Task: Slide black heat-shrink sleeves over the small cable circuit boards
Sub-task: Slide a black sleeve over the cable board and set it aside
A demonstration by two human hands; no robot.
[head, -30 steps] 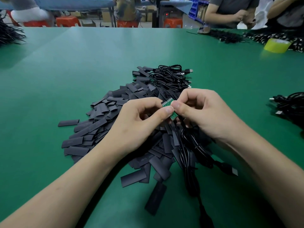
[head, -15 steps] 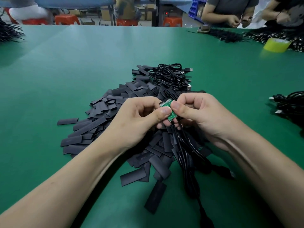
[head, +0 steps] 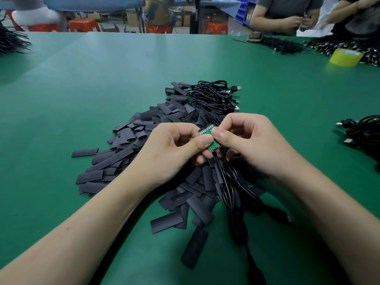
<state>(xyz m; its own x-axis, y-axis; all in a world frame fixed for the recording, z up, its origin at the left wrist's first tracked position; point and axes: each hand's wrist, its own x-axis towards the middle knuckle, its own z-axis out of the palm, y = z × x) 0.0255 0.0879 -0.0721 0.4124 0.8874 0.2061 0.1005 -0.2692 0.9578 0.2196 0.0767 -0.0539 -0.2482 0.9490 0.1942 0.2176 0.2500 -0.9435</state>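
I've got both forearms coming in from the near edge of the tabletop (head: 98,85) and meeting over its middle. Left hand (head: 170,153): wrist low, fingers curled, thumb laid flat across the small green circuit board (head: 213,145), pinching it against the index finger. Right hand (head: 253,147): same pinch from the other side, thumb tip touching the left thumb tip, the other fingers bent with knuckles up. So both hands are closed on the board, which is held tilted just above the heap, its contact end pointing to the far side. Green shows above and below the thumbs.

A black cable (head: 232,194) drops from the board's near end and runs toward the near edge, under my right wrist.

The pile of black heat-shrink sleeves (head: 127,138) lies flat under and left of the hands, spread across the tabletop's middle. One single sleeve (head: 194,250) sits apart on the near side. Coiled black cables (head: 211,95) lie at the pile's far end.

More black cables (head: 364,134) at the right edge. Yellow tape roll (head: 345,57) near the far right corner.
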